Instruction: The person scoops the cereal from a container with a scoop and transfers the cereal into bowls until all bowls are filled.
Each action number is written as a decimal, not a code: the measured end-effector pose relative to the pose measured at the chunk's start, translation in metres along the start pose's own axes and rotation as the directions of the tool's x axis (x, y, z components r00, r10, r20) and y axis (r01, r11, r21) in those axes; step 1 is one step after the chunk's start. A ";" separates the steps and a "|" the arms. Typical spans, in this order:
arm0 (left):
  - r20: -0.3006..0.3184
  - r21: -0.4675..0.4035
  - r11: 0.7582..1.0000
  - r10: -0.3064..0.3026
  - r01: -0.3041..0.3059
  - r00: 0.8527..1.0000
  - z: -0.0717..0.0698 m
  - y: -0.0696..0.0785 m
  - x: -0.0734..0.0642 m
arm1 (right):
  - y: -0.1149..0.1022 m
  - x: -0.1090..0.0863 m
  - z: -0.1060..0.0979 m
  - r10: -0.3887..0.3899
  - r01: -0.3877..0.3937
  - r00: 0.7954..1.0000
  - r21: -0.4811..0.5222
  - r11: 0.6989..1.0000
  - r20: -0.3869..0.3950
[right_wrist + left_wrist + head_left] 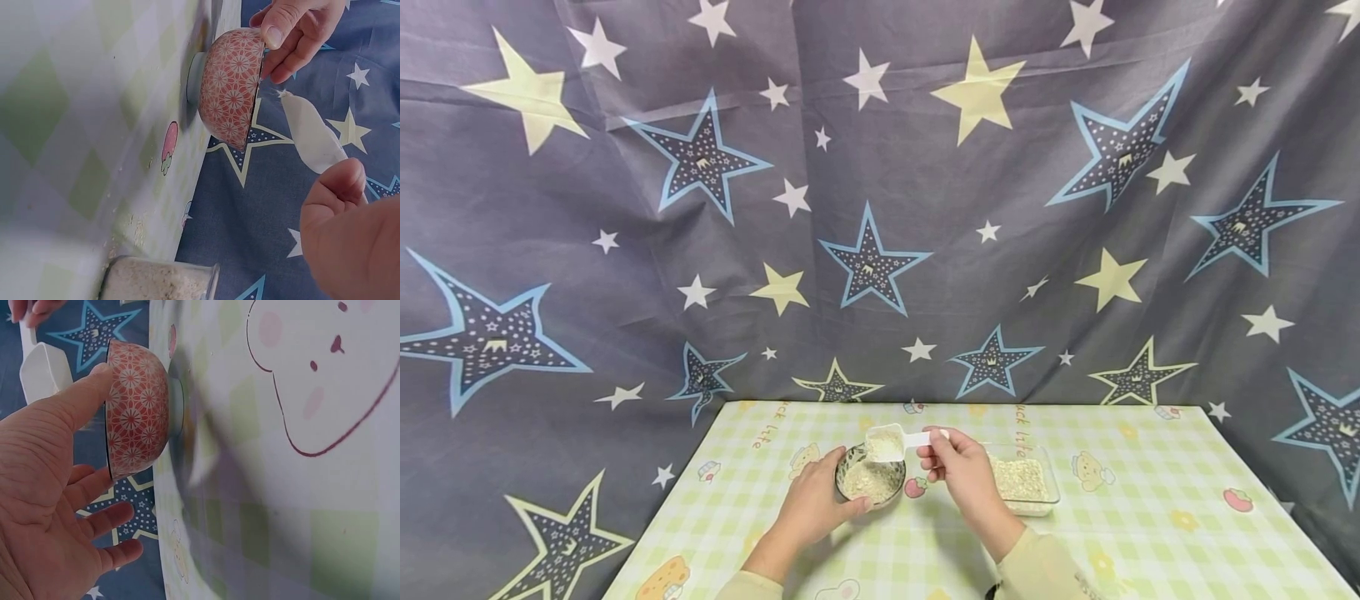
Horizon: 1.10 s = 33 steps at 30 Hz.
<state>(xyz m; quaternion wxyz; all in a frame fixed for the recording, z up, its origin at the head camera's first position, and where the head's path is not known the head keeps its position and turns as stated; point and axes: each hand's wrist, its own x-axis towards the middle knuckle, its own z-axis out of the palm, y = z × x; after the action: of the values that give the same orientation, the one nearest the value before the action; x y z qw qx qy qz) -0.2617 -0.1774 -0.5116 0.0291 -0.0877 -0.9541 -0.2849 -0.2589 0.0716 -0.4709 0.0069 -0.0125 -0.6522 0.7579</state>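
My left hand [815, 497] holds a small bowl [139, 412] by its rim, thumb on one side and a finger on the other; the remaining fingers stand off it. The bowl has a red flower pattern outside and stands upright on the table, with pale oat-like flakes [868, 482] inside. In my right hand [964, 473] is the handle of a white scoop [310, 132], pinched between thumb and fingers. The scoop hangs over the bowl's far right rim, flakes in its cup. A few flakes show at its lip in the right wrist view.
Right of the bowl, partly behind my right hand, a clear rectangular container [1054, 493] holds more flakes. Loose flakes [139, 232] lie on the green checked tablecloth [1150, 533] near it. A star-patterned curtain [880, 167] hangs behind the table.
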 end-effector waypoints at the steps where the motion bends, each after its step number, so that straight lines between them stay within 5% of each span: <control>1: 0.000 -0.002 1.000 -0.001 0.001 1.000 0.000 0.000 0.000 | 0.000 0.000 0.000 -0.007 0.007 1.000 -0.009 1.000 0.001; 14: 0.002 0.006 1.000 -0.003 0.003 1.000 0.001 0.001 0.000 | 0.001 -0.005 0.001 -0.150 0.152 0.988 -0.159 0.975 0.025; 23: -0.001 0.010 1.000 -0.005 0.005 1.000 -0.001 0.002 0.000 | 0.003 -0.013 -0.004 -0.298 0.297 0.953 -0.372 0.879 0.055; 28: -0.008 0.022 1.000 0.000 0.000 1.000 0.000 0.002 -0.001 | 0.004 -0.020 -0.009 -0.439 0.434 0.891 -0.500 0.750 0.116; 30: -0.011 0.024 1.000 0.001 -0.001 1.000 0.000 0.002 0.000 | 0.005 -0.023 -0.013 -0.539 0.540 0.823 -0.548 0.639 0.181; 33: -0.017 0.027 1.000 0.006 -0.006 1.000 0.000 0.001 0.000 | 0.006 -0.027 -0.018 -0.663 0.684 0.679 -0.601 0.415 0.315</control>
<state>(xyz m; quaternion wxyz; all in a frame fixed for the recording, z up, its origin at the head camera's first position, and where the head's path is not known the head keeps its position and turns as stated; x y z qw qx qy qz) -0.2609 -0.1763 -0.5111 0.0391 -0.0879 -0.9573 -0.2726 -0.2309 0.0881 -0.4797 0.2953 0.2588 -0.8294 0.3974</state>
